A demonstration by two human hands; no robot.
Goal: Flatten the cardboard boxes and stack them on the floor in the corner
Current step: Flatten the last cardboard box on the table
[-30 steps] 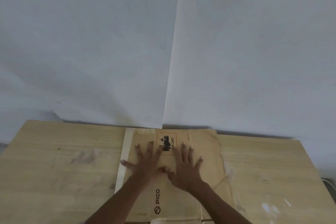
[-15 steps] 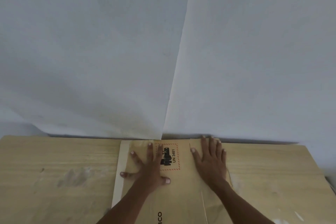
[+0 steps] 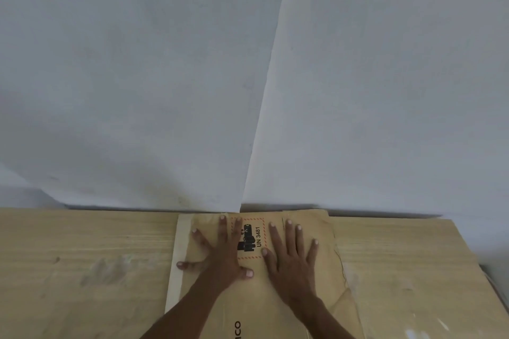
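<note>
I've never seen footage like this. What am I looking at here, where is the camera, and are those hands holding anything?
No machine here: a person is working with two bare hands. The single picture comes from a wide-angle camera worn on the person's head, looking forward and down, so the arms enter from the bottom edge.

The left hand and the right hand both lie palm down with fingers spread on a flattened cardboard box. They grip nothing; they rest flat on the cardboard, apparently pressing it down. Between them shows a printed label with a red dashed border reading "UN 3481".

The box lies on a pale wooden surface, its far edge close to where two white walls meet in a corner. A lighter strip shows along the box's left side; what it is I cannot tell.
</note>
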